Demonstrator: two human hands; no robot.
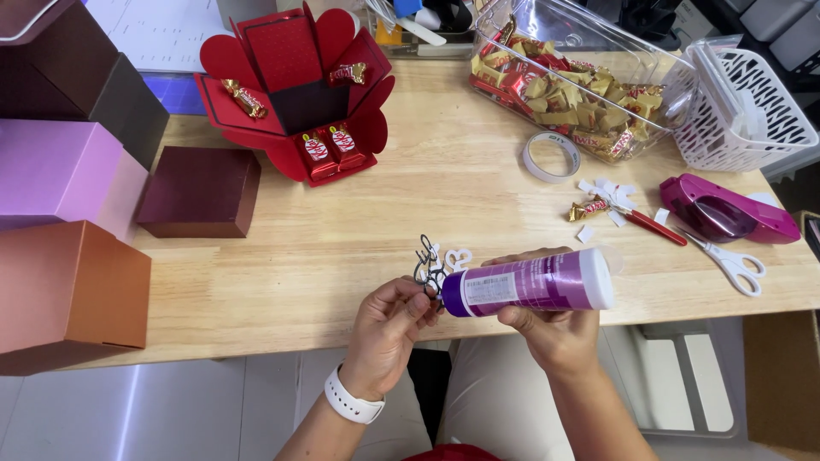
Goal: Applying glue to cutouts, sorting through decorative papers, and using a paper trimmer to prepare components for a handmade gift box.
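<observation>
Here, left hand: the left hand (391, 323), a white watch (353, 399) on its wrist, is raised over the table's near edge, fingers curled shut, pinching a small black cutout ornament (427, 266) at its lower end.
Right hand: the right hand (551, 329) is wrapped closed around a purple glue bottle (530, 286), held sideways with its tip touching the ornament.
Where: both sit just above the front edge of the wooden table (342, 256).
Nearby: a tape roll (551, 157), a wrapped candy (589, 209) and scissors (733, 263) lie further back.
Hard to tell: the ornament's shape is too thin to read; a white piece behind it is partly hidden.
Cut off: both forearms leave at the bottom.
</observation>
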